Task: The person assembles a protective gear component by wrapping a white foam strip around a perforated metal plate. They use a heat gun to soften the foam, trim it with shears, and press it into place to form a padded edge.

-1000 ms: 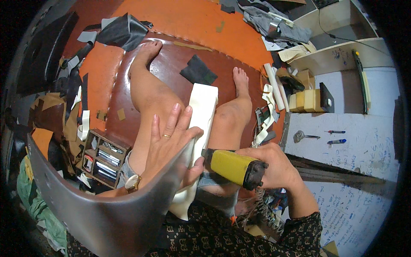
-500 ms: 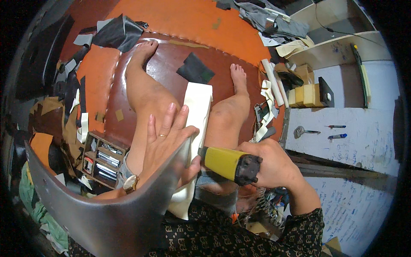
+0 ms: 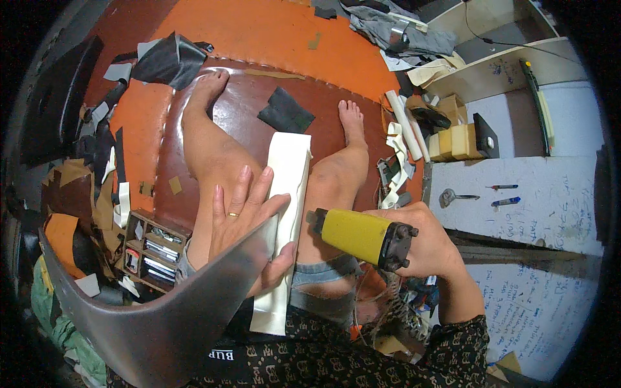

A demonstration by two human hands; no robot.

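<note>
My left hand [image 3: 249, 204] holds a long cream strip [image 3: 288, 161] where it meets the right-hand end of a curved dark panel [image 3: 152, 330]. Its index finger and thumb lie on the strip, the other fingers are stretched out, and the panel hides the palm and wrist. My right hand [image 3: 424, 249] is wrapped round a yellow staple gun [image 3: 356, 234] with a black end cap. The gun's dark nose points left, a little apart from the strip's right edge. The strip runs lengthwise between my bare knees, its near end against my patterned shirt.
A small wooden organiser [image 3: 152, 249] with narrow compartments stands left of my leg. A dark scrap [image 3: 286, 111] lies on the brown mat [image 3: 239, 90] between my feet. At right are yellow blocks [image 3: 453, 142], pens [image 3: 504, 201] and a white board covered in handwriting [image 3: 524, 310].
The staple gun's nose has drawn back to the right, off the strip. My left hand keeps its hold. The whole view has shifted slightly, and the wristwatch is now hidden behind the panel.
</note>
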